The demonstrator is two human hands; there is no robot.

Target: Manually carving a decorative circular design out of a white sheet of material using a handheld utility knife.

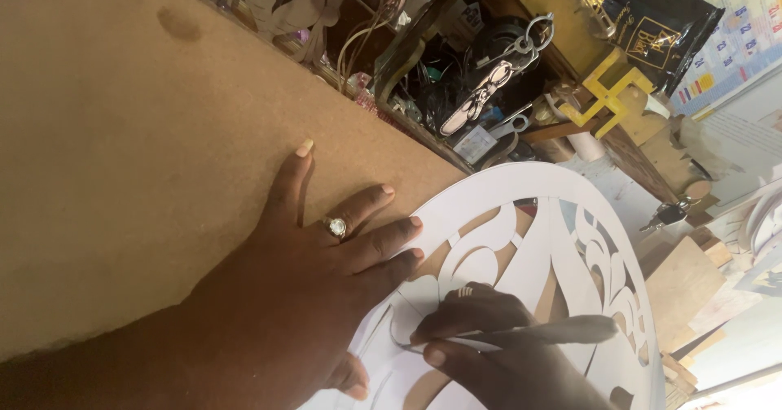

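L fingers spread flat on white stencil; R fingers pinch pen; black pouch top right

A glossy black plastic pouch with gold print lies at the top right, just above the yellow wooden bracket; right of the pouch hangs a colourful gridded paper chart.

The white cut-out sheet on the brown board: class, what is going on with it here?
A person is working on a round white paper stencil lying on a brown board. The left hand, with a ring on one finger, lies flat, pressing the sheet down. The right hand grips a thin pen-like tool with its tip on the paper. Cluttered shelves stand beyond the board.
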